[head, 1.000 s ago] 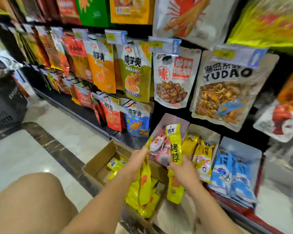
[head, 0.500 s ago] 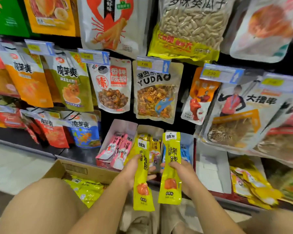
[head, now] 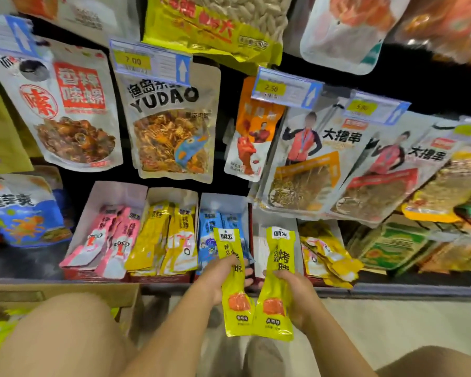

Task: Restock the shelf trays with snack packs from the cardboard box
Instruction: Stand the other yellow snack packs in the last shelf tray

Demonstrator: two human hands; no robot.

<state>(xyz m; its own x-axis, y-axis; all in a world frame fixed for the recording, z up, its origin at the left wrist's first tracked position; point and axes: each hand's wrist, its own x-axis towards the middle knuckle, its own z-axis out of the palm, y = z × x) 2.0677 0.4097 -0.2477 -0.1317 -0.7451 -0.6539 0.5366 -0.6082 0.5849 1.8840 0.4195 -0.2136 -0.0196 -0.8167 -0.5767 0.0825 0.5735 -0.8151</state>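
Yellow film packs are in hand, one per hand, both held upright just in front of the shelf trays. The left pack sits in the left hand; the right pack sits in the right hand. Their lower edges touch or overlap; which, cannot be told.

Handling, as judged: long, narrow, flat pouches of glossy film, light in weight, pliable along their length and likely slippery on the face. The printed lower part looks fuller, so the contents probably lie there. A hold at mid-length, across the width, suits them; a hold at the top seal would let the body swing.

Pose: both forearms reach forward and slightly up from below frame. Each hand's fingers are closed round the middle of its pack, thumb on one face, the rest behind. The left wrist is turned inward; the right palm faces left.

Location: the packs stand before the blue tray and the near-empty tray beside it. Matching yellow stock lies in the yellow tray. The cardboard box is at lower left, near the knee.
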